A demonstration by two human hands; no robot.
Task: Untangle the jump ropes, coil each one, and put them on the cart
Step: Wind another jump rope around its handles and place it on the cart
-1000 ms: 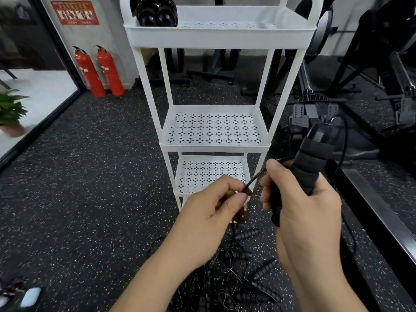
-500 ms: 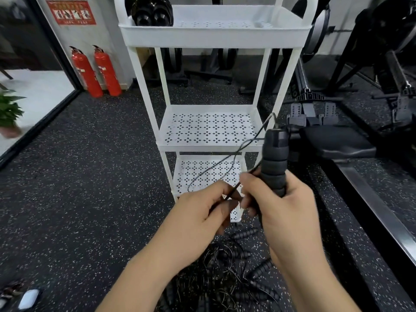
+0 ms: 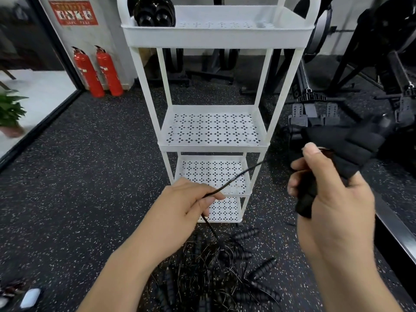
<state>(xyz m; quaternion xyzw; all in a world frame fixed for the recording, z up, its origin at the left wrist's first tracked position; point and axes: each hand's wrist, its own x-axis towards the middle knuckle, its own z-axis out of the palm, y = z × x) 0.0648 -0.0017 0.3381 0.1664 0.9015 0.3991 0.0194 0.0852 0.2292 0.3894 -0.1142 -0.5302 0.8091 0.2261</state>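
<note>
Black jump rope cord (image 3: 234, 179) stretches between two hands, in front of the white cart (image 3: 213, 37). The left hand (image 3: 186, 203) pinches the cord between thumb and forefinger. The right hand (image 3: 333, 210) curls its fingers around a blurred, ribbed foam handle (image 3: 351, 152). Below them, a tangled rope pile (image 3: 213, 266) lies on the speckled floor. A black bundle (image 3: 155, 12) sits on the cart's top shelf.

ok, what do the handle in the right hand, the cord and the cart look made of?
The handle: matte black, ribbed, no shine; likely foam or soft rubber, though it is blurred. The cord: thin, dark, runs nearly straight with little sag; probably coated wire. The cart: smooth white with punched shelves; painted metal or plastic, cannot tell.
</note>
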